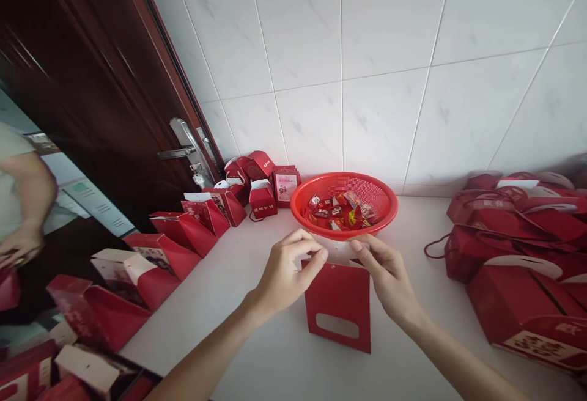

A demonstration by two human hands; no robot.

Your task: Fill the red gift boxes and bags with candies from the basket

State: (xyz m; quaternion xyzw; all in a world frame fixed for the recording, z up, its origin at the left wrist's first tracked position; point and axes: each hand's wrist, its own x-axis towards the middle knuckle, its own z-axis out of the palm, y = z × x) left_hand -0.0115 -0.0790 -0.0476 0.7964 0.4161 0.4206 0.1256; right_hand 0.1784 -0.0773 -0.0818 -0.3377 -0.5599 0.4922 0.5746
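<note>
A flat red paper gift bag [338,306] is pinched at its top edge by left hand [287,272] and right hand [387,275], before a red plastic basket [343,202] of wrapped sweets [339,210].

Both forearms reach forward; the left hand [287,272] and right hand [385,272] pinch with fingers curled, thumbs facing inward.

No legible text anywhere. Gold marks on small red box [263,199] beside red basket [345,204]: too small to read. Pale printed panel on upright box [286,186]: blurred. Pattern on flat boxes at right [536,321]: unreadable. Candy wrappers [338,210]: indistinct.
</note>
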